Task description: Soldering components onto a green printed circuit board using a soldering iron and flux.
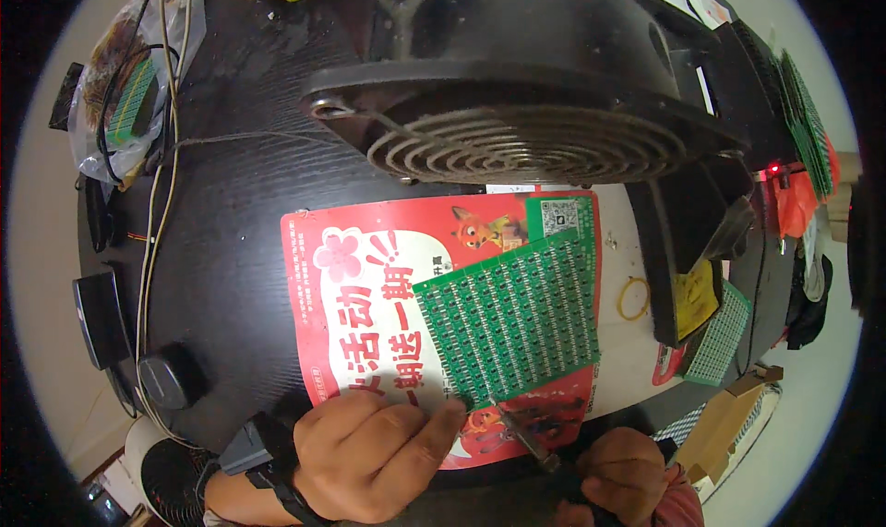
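A green circuit board panel (517,315), covered in rows of small parts, lies tilted on a red and white printed sheet (369,250). My left hand (369,453), with a dark strap and device at its wrist, has curled fingers gripping the panel's lower left corner. Closed round the dark handle of a soldering iron (526,437) is my right hand (623,476). The iron's thin metal tip meets the panel's lower edge, just right of my left fingertips. Part of the handle is hidden by my right fingers.
A large black fan (526,130) with a ring grille stands beyond the panel. More circuit boards (720,333) lie at the right, near a cardboard box (729,425) and a yellow ring (633,299). Cables (157,204) and a plastic bag (129,102) are at the left.
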Available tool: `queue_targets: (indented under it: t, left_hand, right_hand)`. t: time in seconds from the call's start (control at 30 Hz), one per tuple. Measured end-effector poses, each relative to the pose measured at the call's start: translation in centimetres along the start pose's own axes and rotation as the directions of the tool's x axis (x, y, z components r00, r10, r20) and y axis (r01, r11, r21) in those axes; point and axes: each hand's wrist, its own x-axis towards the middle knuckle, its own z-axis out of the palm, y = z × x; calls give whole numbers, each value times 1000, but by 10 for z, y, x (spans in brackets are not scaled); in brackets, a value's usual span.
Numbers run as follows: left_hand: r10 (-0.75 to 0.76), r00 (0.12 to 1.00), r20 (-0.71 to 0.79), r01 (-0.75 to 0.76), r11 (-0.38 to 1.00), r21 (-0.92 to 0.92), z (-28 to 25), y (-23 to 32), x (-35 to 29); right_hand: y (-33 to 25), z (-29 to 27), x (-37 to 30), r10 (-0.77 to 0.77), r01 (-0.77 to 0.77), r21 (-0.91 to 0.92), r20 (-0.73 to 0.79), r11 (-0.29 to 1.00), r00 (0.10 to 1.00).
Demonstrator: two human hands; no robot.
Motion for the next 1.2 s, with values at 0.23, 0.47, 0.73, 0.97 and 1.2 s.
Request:
queue_targets:
  t: [0.23, 0.47, 0.73, 0.97, 1.2]
  left_hand:
    - [-32, 999, 3, 32, 998, -62, -4, 1, 0]
    - [-39, 999, 3, 39, 997, -69, -4, 1, 0]
    - [-38, 999, 8, 38, 998, -49, -3, 1, -1]
    - [-17, 999, -28, 16, 998, -54, -2, 3, 3]
    - [-72, 997, 4, 72, 996, -43, -5, 3, 0]
  right_hand:
    - [4, -1, 1, -16, 17, 18, -10, 1000, 1000]
    - [8, -2, 1, -43, 44, 45, -26, 998, 999]
    - [14, -1, 2, -84, 89, 87, -56, 992, 995]
    - [12, -7, -2, -58, 73, 129, -119, 989, 991]
    - [16, 20, -1, -79, 85, 2, -334, 996, 939]
